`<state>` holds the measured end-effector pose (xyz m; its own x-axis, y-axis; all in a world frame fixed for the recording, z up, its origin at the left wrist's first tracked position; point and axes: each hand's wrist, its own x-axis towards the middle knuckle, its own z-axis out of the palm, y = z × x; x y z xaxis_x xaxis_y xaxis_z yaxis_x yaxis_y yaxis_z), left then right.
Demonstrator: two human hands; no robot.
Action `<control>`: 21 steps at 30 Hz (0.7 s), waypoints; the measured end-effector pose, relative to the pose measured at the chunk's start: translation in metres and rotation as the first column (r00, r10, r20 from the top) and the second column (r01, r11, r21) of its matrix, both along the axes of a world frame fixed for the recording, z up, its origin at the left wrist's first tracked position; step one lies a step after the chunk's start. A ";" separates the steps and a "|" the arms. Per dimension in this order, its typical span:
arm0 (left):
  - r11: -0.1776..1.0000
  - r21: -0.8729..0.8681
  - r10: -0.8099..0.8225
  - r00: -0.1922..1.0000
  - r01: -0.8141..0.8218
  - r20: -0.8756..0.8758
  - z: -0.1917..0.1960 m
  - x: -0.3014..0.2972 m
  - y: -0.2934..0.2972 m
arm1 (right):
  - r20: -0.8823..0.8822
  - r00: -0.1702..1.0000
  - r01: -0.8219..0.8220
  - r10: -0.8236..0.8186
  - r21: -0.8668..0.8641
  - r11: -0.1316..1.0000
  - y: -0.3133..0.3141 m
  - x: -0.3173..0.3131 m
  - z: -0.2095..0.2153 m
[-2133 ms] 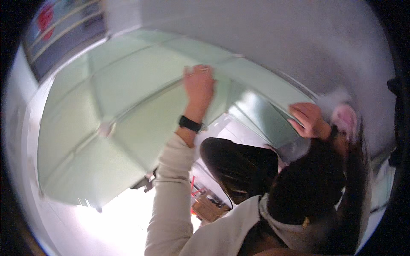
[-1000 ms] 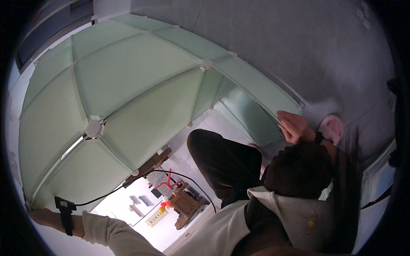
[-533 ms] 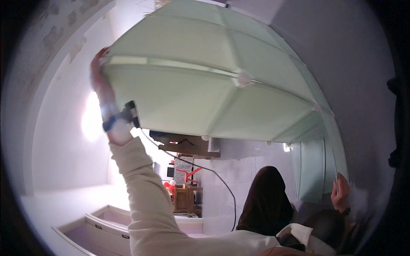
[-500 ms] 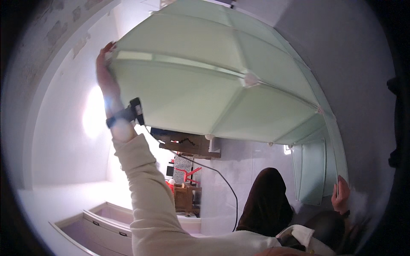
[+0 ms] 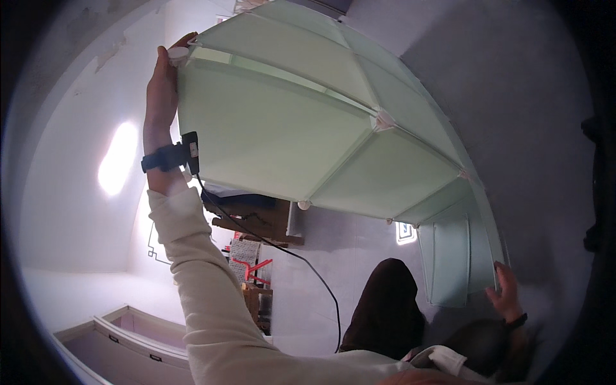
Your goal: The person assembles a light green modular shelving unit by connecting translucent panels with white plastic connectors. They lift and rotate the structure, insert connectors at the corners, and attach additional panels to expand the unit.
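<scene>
A large storage rack of pale green translucent panels (image 5: pixel 269 128) is tilted across the view. White round connectors (image 5: pixel 384 120) join the panels at their corners. High up at the far left corner, my left hand (image 5: pixel 163 86) holds the rack, its fingers hooked around the edge beside a white connector (image 5: pixel 178 54). My right hand (image 5: pixel 507 290) grips the lower right edge, the fingers partly hidden by the panel. A hinged-looking panel (image 5: pixel 449 263) hangs near my right hand. Each wrist has a dark strap; from the left one (image 5: pixel 170 157) runs a black cable.
Wooden furniture (image 5: pixel 253 218) and a red-framed stool (image 5: pixel 251 269) stand on the grey tiled floor (image 5: pixel 333 237) beyond my knee (image 5: pixel 388 301). A pale cabinet with drawers (image 5: pixel 128 346) is at lower left, by the white wall (image 5: pixel 83 224).
The rack's left end has risen slightly with my left hand. Its right end and my right hand have shifted a little to the left. Both hands keep their hold.
</scene>
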<state>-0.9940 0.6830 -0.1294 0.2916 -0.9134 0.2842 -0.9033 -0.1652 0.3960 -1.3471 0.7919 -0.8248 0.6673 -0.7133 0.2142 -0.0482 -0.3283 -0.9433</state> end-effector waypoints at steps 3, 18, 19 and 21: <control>0.994 0.080 -0.067 0.993 0.075 -0.096 0.007 0.014 0.000 | -0.196 0.980 0.014 0.022 0.182 0.983 -0.017 -0.028 0.038; 0.990 -0.125 -0.058 0.998 0.061 0.029 0.007 0.027 0.005 | -0.375 0.850 0.464 -0.369 0.203 0.862 -0.053 0.006 0.474; 0.989 -0.141 -0.049 0.999 0.051 0.021 0.009 0.027 0.004 | -0.370 0.850 0.460 -0.376 0.174 0.871 -0.051 0.023 0.503; 0.987 -0.160 -0.035 0.998 0.027 -0.048 0.014 0.030 0.006 | -0.201 0.912 0.393 -0.358 0.178 0.902 -0.059 0.062 0.553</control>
